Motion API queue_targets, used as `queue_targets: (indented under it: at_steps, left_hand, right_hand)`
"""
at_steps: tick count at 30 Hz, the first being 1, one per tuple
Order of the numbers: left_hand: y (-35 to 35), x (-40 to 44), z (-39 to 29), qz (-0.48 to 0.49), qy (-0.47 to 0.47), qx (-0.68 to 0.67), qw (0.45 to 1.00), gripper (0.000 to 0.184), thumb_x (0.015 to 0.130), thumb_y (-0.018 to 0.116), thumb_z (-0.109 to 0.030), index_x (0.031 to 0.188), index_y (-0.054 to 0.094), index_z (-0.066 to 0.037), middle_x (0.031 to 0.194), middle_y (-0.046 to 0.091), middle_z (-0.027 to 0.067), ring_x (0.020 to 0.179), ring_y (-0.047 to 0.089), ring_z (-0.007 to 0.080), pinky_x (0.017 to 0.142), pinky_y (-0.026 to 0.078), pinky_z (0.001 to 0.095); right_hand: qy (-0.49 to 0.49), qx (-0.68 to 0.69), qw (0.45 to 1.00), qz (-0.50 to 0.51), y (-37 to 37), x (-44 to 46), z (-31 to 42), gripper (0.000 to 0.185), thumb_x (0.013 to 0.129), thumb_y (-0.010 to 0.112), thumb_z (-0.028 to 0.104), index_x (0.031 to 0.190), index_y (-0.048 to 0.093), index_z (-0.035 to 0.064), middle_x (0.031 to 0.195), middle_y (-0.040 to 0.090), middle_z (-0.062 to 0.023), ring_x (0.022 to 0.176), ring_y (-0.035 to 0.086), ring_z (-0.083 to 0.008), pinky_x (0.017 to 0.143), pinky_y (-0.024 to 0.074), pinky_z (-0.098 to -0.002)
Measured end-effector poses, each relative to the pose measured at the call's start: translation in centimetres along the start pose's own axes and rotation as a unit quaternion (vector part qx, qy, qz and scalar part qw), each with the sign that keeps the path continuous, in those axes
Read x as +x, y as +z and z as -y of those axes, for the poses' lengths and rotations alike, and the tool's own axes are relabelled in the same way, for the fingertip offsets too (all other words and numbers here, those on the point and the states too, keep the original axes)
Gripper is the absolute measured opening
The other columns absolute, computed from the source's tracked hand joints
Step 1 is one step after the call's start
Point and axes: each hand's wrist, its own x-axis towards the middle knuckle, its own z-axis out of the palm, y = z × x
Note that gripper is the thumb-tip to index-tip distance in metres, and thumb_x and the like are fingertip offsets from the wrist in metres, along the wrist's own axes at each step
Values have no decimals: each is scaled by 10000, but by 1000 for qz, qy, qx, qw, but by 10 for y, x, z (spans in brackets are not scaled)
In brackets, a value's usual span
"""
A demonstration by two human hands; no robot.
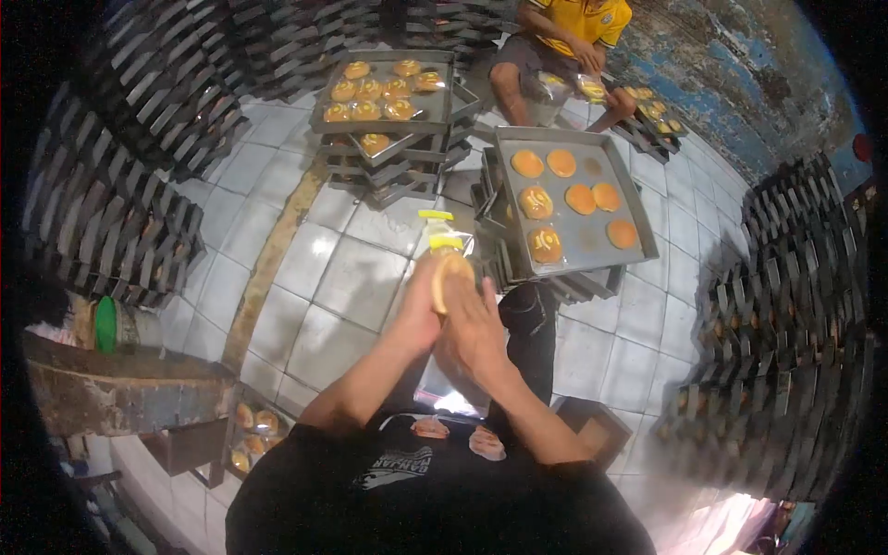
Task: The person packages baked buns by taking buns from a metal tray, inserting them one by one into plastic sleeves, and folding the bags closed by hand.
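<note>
A round golden bun (450, 283) is held on edge between my two hands, in front of my body. My left hand (422, 301) is closed around its left side. My right hand (474, 331) presses against its right side, with the fingers pointing forward. Just beyond the bun is a clear plastic wrapper with yellow bands (444, 240); whether the bun is inside it I cannot make out. Nearest on the right, a metal tray (592, 153) carries several buns; some, like the wrapped bun (545, 244), have pale swirls and shiny plastic, while others look plain.
Another tray of wrapped buns (368, 91) tops a stack at the back. A person in a yellow shirt (573, 28) sits at back right beside more buns (659, 113). Tall stacks of dark trays (777, 342) line both sides. A wooden bench (120, 393) stands at left.
</note>
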Motion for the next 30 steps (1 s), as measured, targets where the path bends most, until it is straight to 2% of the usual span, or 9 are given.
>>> queue_targets:
  at_steps: [4,12,20,22,23,25,26,28,30]
  left_hand:
    - [13,-13,31,13,177,150,973,433,1077,485,-331,1449,488,-112,1412,582,68,1306,555,222,1117,427,392]
    - [31,28,23,-69,128,1,989,448,1022,521,-453,1350,567,-150,1316,629,64,1195,612,241,1059,470,397]
    - [8,45,-15,-3,-38,-91,995,672,1057,331,-619,1419,514,-83,1352,606,154,1260,577,367,1085,478,567]
    - [-4,42,-32,-14,5,-83,996,656,1062,332,-607,1422,514,-89,1362,605,146,1273,572,351,1092,457,593]
    - [-13,38,-41,-21,47,-80,995,641,1066,332,-594,1425,513,-95,1373,604,138,1286,567,336,1099,437,619]
    - [-12,21,-53,-71,81,-95,990,584,1075,354,-560,1410,527,-115,1394,598,127,1305,558,293,1117,429,591]
    - [-7,7,-46,-71,84,-99,989,584,1075,354,-560,1410,527,-115,1394,598,127,1305,558,293,1117,429,591]
    - [-3,-24,-27,95,-32,-42,994,555,1069,412,-535,1418,521,-117,1389,598,122,1305,555,266,1118,440,513]
    - [-8,-33,-24,66,-103,-31,992,485,1073,478,-440,1409,542,-96,1350,623,99,1244,592,243,1070,473,404]
  right_hand:
    - [11,-106,994,-39,-10,18,-18,532,849,623,84,1362,551,-39,1390,583,-236,1362,522,-358,1214,252,-574]
    - [-12,-68,998,4,-25,52,-35,352,831,649,41,1182,631,20,1150,662,-194,1099,635,-377,1093,391,-566]
    - [79,278,947,139,-58,33,8,107,880,697,21,933,604,18,923,654,-105,828,635,-285,742,494,-357]
    - [-90,714,583,377,-73,16,27,122,904,720,49,911,599,32,892,647,-49,819,634,-222,742,494,-326]
    - [-89,716,581,377,-78,13,23,122,904,720,49,911,599,32,892,647,-49,819,634,-222,742,494,-326]
    - [47,531,773,344,-90,10,11,135,898,749,86,949,637,30,982,663,-36,915,650,-219,761,510,-326]
    - [200,571,786,125,-54,1,0,171,877,763,79,1019,681,30,1015,668,-71,908,658,-243,781,532,-342]
    - [45,43,985,-161,-50,20,-4,177,879,740,56,1051,703,64,1044,662,-106,888,670,-291,780,553,-375]
    - [3,80,990,-120,-51,20,3,175,890,718,60,1064,701,61,1041,666,-131,890,673,-323,787,555,-391]
